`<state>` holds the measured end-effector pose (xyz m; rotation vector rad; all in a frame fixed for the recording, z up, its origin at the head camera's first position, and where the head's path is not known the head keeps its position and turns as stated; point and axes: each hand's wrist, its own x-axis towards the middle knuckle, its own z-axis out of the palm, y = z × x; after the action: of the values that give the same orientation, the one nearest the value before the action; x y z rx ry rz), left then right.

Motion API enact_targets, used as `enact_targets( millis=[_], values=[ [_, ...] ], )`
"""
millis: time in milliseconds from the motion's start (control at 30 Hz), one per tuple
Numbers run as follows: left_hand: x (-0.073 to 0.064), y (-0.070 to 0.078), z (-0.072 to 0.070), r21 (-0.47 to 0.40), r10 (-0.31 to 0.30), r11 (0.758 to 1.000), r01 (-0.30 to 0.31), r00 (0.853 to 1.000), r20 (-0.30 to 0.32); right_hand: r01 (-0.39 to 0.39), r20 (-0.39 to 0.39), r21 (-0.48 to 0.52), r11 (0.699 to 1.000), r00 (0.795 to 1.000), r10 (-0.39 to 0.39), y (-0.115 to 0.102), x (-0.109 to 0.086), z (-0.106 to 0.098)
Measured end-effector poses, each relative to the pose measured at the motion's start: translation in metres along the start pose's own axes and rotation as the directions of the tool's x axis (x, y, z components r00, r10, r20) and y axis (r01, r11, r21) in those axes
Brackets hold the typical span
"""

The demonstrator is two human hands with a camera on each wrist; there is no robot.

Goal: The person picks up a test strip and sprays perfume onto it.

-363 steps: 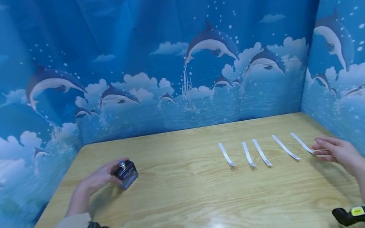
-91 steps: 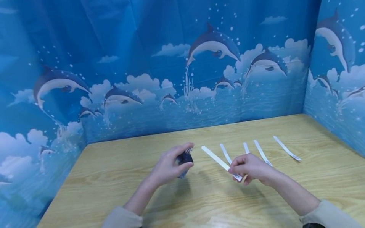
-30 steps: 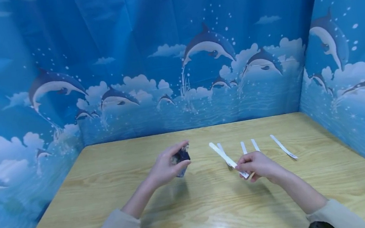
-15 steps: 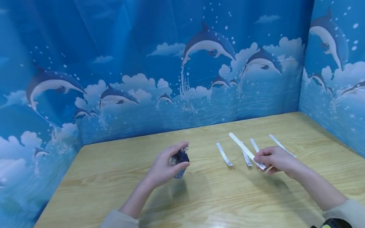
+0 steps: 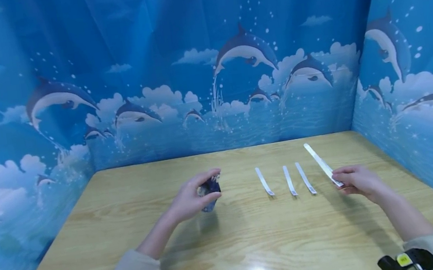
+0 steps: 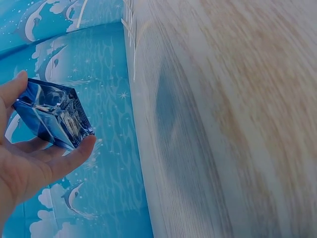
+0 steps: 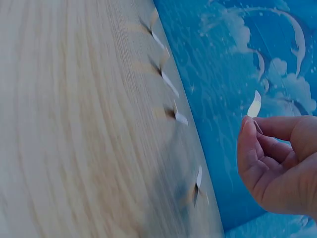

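Note:
My left hand (image 5: 188, 200) grips a small blue glass perfume bottle (image 5: 210, 187) between thumb and fingers, raised above the table. In the left wrist view the faceted bottle (image 6: 54, 111) shows its clear base. Off to the right, my right hand (image 5: 360, 182) pinches one end of a white paper test strip (image 5: 320, 162), which points away from me. The right wrist view has that strip (image 7: 254, 105) standing out past the thumb and forefinger. Three similar strips lie left of it: one left (image 5: 264, 181), one middle (image 5: 289, 181), one right (image 5: 305, 178).
A pale wooden table (image 5: 231, 247) reaches back to a blue dolphin-print curtain (image 5: 150, 70), which also hangs along both sides. In the right wrist view a further strip (image 7: 198, 177) lies on the table near my right hand, overlapped by the held strip in the head view.
Twelve seconds ago the rightmost strip lay on the table; my right hand holds it now. Over the last second that hand has carried it rightward along the row. My left hand has barely moved.

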<state>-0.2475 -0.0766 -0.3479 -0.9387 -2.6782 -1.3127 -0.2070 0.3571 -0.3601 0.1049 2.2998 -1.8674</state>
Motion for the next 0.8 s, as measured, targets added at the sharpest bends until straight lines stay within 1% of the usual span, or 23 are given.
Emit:
enact_targets(
  millis=[100, 300, 433, 533, 633, 800],
  values=[
    [0.000, 0.000, -0.002, 0.006, 0.010, 1.000, -0.010, 1.000, 0.003, -0.016, -0.019, 0.030, 0.999, 1.000, 0.017, 0.005, 0.000, -0.014],
    [0.000, -0.002, -0.005, 0.006, 0.038, 0.999, -0.038, 0.999, 0.024, -0.045, -0.083, 0.004, 0.999, 0.996, 0.046, 0.014, -0.001, -0.038],
    [0.000, -0.001, -0.006, 0.001, 0.048, 0.999, -0.048, 0.998, 0.034, -0.062, -0.113, 0.046, 0.997, 0.991, 0.067, 0.016, -0.002, -0.052],
    [-0.001, -0.002, -0.007, -0.009, 0.049, 0.999, -0.049, 0.998, 0.039, -0.089, -0.138, 0.078, 0.993, 0.985, 0.099, 0.017, -0.002, -0.059],
    [-0.001, -0.004, -0.008, -0.021, 0.047, 0.999, -0.046, 0.998, 0.043, -0.119, -0.166, 0.088, 0.989, 0.977, 0.132, 0.020, -0.001, -0.064],
    [-0.003, -0.005, -0.010, -0.027, 0.034, 0.999, -0.033, 0.999, 0.038, -0.156, -0.189, 0.062, 0.986, 0.968, 0.165, 0.027, 0.005, -0.071]
  ],
)
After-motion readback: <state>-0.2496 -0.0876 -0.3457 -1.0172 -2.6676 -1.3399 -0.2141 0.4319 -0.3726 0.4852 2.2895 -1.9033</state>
